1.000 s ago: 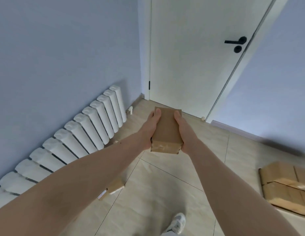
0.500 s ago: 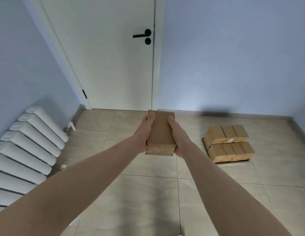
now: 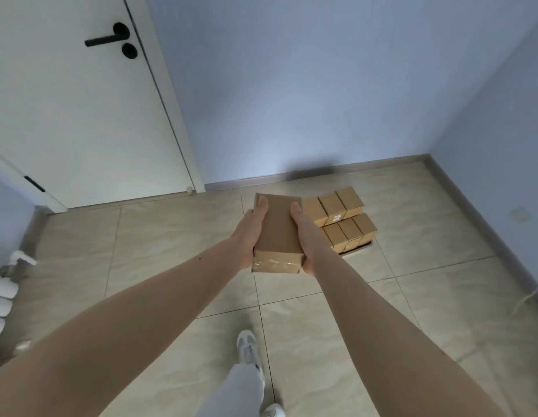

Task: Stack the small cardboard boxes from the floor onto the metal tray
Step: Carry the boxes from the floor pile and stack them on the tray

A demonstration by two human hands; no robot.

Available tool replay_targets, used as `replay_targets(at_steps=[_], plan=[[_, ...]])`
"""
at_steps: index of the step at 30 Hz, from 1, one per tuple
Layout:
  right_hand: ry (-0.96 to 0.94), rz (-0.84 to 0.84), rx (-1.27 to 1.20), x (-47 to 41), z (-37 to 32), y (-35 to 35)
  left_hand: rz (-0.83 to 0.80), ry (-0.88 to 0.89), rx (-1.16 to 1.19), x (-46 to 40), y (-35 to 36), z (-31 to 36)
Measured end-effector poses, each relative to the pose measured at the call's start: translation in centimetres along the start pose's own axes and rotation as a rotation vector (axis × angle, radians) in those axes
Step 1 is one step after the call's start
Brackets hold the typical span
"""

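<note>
The stack of boxes (image 3: 341, 219) now sits just beyond the right hand (image 3: 303, 236), much nearer than half a second ago, and the door (image 3: 81, 115) has slid leftward. Both arms reach straight forward, the carried box (image 3: 278, 233) clamped between the palms above the floor (image 3: 171, 236). The left hand (image 3: 251, 234) grips its left side, thumb lying on top; the right hand grips the right side likewise. Fingers curl underneath, hidden. The metal tray (image 3: 359, 247) shows as a thin edge under the stack.
</note>
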State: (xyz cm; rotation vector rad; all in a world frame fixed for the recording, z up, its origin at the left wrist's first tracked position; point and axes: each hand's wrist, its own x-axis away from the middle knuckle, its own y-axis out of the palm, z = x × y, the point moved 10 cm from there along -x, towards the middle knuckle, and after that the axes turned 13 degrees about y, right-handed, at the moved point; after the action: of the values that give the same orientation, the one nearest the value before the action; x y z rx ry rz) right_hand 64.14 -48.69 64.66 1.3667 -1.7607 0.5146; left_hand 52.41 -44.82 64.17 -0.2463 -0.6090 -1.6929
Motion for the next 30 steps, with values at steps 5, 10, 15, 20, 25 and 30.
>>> replay_targets(at_steps=[5,10,15,20,25,30], plan=[[0.029,0.046,-0.051,-3.4,-4.0,-4.7,-0.042,-0.037,-0.031,-5.7,5.2,0.2],[0.025,0.119,-0.066,-7.6,-10.2,-9.5,-0.087,-0.057,-0.069,-11.8,11.3,2.2],[0.04,0.148,-0.133,-10.8,-15.1,-13.7,-0.137,-0.092,-0.108,-16.5,16.7,3.9],[0.08,0.182,-0.124,-13.7,-17.8,-18.2,-0.123,-0.122,-0.114,-19.8,21.2,3.4],[0.097,0.17,-0.031,-17.8,-20.9,-23.1,-0.058,-0.101,-0.063,-23.6,25.4,2.1],[0.087,0.168,0.06,-22.5,-23.3,-28.1,0.034,-0.071,0.014,-26.9,28.7,-1.6]])
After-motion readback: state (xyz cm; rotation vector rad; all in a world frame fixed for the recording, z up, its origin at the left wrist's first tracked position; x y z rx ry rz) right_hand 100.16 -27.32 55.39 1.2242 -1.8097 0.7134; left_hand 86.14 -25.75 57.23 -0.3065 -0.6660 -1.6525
